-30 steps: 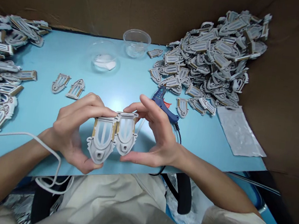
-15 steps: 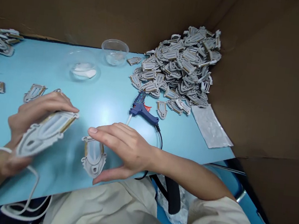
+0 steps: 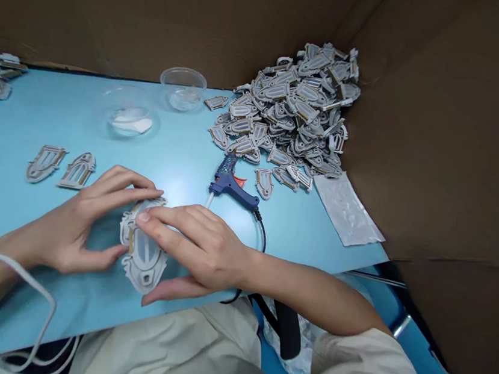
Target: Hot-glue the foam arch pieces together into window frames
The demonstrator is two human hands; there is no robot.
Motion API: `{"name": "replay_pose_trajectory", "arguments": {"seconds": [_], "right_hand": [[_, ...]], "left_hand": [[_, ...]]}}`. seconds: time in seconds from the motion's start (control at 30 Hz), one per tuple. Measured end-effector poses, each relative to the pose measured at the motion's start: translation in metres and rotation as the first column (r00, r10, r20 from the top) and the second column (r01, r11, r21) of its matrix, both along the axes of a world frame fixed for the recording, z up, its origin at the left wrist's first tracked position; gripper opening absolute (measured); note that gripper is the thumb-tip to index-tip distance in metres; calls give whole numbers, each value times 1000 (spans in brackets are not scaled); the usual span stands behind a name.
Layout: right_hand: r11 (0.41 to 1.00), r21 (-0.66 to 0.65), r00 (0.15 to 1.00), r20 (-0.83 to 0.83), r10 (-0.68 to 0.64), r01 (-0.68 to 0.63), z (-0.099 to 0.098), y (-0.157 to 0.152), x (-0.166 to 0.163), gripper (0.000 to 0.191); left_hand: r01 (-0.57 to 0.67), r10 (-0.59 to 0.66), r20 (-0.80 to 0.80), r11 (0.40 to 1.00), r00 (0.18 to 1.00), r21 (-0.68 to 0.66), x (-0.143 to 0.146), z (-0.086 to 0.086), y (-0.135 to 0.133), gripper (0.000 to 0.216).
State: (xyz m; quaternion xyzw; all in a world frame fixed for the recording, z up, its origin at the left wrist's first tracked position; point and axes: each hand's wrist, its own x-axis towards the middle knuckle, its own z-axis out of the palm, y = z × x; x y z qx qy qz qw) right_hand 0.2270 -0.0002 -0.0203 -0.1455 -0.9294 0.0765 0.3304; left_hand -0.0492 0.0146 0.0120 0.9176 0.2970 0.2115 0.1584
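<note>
- The pair of window-shaped pieces was held one on top of the other, low over the near edge of the table, between the two hands.
- The left hand was closed on the pair from the left, with fingertips on the upper end and the thumb at the side edge.
- The right hand was laid across the pair, with fingers pressed on its face and the thumb hooked under the lower end, so it was gripped from both sides.
- The outlines of the two pieces were seen slightly out of line. A skewed fit could be judged likely if pressure were applied unevenly. Whether glue lay between them could not be told.
- So close to the table's edge, the pair could be dropped into the lap by a slackened grip.
- The glue gun lay just beyond the right hand, and its black cord was run past that wrist. The gun could be dragged by the cord, or its tip brushed.
- The white cable was looped beside the left forearm, where it could be snagged.
- Two loose pieces lay near the left hand and could be swept aside.
- The heap of pieces and the clear bowl stood well apart, and little risk was judged there.
</note>
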Motion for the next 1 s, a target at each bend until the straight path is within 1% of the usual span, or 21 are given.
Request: {"name": "replay_pose_trajectory", "arguments": {"seconds": [0.03,0.1,0.17,0.23,0.3,0.37,0.4,0.47,0.53,0.6,0.7,0.77,0.87,0.93,1.0], "right_hand": [[1000,-14,1000,3,-22,22,1,0,0,91],[998,-35,999,11,-47,47,1,-1,1,89],[998,-47,999,22,-43,44,1,-1,1,89],[997,-58,999,28,-41,42,2,0,1,90],[996,-72,998,36,-54,57,2,0,1,86],[994,-81,996,46,-71,75,2,1,2,84],[994,-75,996,42,-78,82,2,1,2,83],[995,-33,996,-17,-90,89,2,1,2,83],[995,26,991,-101,-92,95,1,1,3,84],[992,61,986,-132,-99,107,1,1,4,84],[990,63,988,-90,-124,130,2,1,4,81],[989,54,986,-97,-133,139,4,2,4,80],[990,8,977,-164,-137,140,8,3,4,80],[986,-44,958,-232,-169,163,10,3,5,71],[982,-75,924,-332,-190,175,10,3,6,48]], "left_hand": [[6,-6,11,1000,1000,17,4,0,-4,77],[-14,16,-28,996,999,87,9,-4,-6,76],[-48,63,-105,988,992,148,9,-12,-4,67],[-87,113,-158,982,981,165,4,-18,1,57],[-135,157,-156,980,975,145,-2,-20,7,52],[-169,176,-96,983,980,74,-6,-16,9,54],[-162,162,-51,987,985,15,-6,-12,8,56],[-86,95,81,989,992,-117,-5,-5,3,60],[23,35,239,971,970,-237,1,0,-6,63],[117,29,394,933,919,-340,10,1,-14,59],[239,63,511,830,857,-503,27,0,-22,42],[292,104,569,775,816,-560,37,-1,-24,36],[351,154,623,713,767,-608,43,-6,-22,31],[345,227,625,671,747,-656,41,-10,-22,31],[296,354,596,620,721,-727,38,-14,-22,43]]}}
